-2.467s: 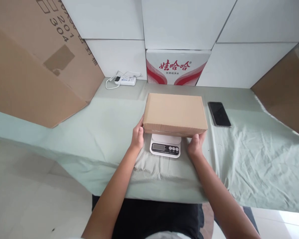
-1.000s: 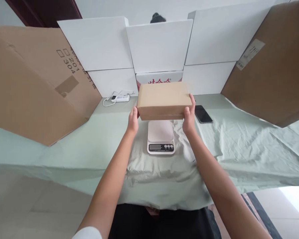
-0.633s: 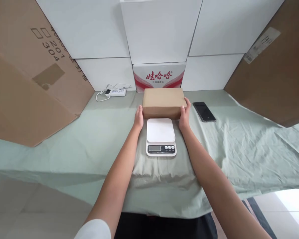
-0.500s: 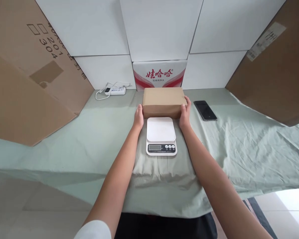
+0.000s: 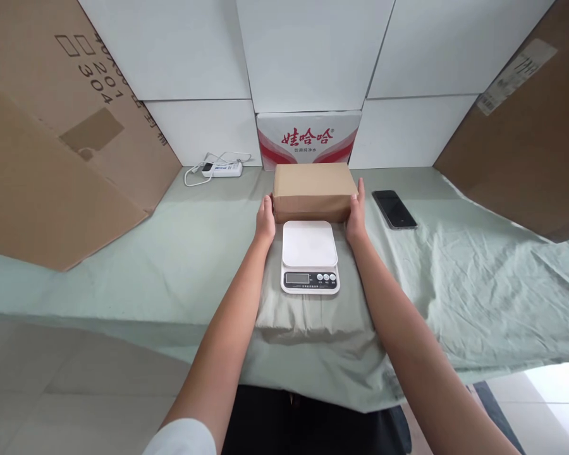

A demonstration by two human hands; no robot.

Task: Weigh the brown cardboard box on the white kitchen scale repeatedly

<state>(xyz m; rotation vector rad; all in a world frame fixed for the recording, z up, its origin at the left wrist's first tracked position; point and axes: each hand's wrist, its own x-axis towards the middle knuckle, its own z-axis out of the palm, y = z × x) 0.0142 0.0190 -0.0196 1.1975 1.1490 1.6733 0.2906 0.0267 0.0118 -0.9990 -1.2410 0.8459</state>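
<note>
A brown cardboard box (image 5: pixel 315 180) stands on the cloth just behind a white kitchen scale (image 5: pixel 310 245). My left hand (image 5: pixel 265 219) is closed against the box's left end, its thumb up along the front corner and the other fingers mostly hidden. On the right end, my right hand (image 5: pixel 355 216) has its thumb at the front corner and a finger stretched up along the side. Nothing lies on the scale's square platform; its dark display and several round buttons face me.
To the right lies a black phone (image 5: pixel 394 209). A white power strip (image 5: pixel 222 169) with a cable sits at the back left. Behind the box is a red-and-white carton (image 5: pixel 308 136). Large cardboard panels (image 5: pixel 76 183) flank both sides of the green cloth (image 5: pixel 171 265).
The view has shifted slightly. A finger of my right hand has straightened and come off the box's edge. The box and scale keep their places.
</note>
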